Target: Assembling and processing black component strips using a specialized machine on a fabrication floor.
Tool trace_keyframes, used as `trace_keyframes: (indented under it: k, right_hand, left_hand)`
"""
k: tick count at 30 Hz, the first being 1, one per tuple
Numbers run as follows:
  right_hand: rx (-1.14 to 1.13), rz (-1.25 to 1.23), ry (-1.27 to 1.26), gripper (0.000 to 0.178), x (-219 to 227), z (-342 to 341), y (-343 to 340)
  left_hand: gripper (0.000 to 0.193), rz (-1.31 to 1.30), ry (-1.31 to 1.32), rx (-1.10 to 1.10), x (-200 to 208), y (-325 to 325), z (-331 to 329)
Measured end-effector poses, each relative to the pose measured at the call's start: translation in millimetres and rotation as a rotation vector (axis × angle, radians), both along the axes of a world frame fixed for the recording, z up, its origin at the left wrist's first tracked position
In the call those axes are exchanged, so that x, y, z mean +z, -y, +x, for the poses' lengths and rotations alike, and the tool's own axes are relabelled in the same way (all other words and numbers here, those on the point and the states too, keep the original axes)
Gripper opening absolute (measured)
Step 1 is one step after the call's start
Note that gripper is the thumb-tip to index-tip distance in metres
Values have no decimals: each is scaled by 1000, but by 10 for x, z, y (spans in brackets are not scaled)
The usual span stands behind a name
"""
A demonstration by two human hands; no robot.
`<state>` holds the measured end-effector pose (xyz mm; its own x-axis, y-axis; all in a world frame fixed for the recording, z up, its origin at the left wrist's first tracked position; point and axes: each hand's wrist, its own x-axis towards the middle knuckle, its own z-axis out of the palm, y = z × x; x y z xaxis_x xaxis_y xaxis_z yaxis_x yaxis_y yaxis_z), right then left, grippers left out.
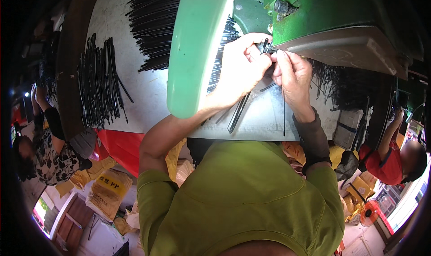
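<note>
My left hand point(242, 65) is closed on slender black strips, whose tips stick up between thumb and forefinger beside the green machine point(323, 13). Below that hand, a long narrow pair of black strips point(239, 113) slants down over the pale worktable point(265, 121). My right hand point(292, 74) pinches close by, its fingertips almost touching the left ones. From under it a thin black strip point(283, 114) hangs toward the table's front edge; its upper end is hidden by the fingers. The exact kind of these strips cannot be made out.
A pale green curved lamp-like cover point(191, 54) overhangs my left forearm. Black strips lie in a large pile point(155, 27) and a smaller bundle point(101, 83) on the left. More dark strips point(345, 85) lie right, near a grey box point(348, 128). People sit at both sides.
</note>
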<state>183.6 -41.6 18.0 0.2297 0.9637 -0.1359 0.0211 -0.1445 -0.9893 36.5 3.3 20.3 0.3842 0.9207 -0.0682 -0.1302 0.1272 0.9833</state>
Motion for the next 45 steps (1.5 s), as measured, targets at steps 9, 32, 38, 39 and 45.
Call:
trace_keyframes:
  k: [9,32,38,39,45]
  right_hand:
    - [2,-6,-27,23,2,-35,0]
    - [59,-101,-211,22,-4,87,-38]
    - [181,-255,-206,32,123,198,-45]
    - [196,-223,-101,34,123,160,-1]
    - [336,-301,-122,39,68,-25,329]
  left_hand:
    - [19,9,26,12,-16,1,30]
    - [17,15,204,-104,-240,-93,49]
    - [9,-132,202,-91,-139,-83,54]
    - [9,-131,202,-90,-168,-84,72]
    - [19,-84,220,-51,-201,-76,70]
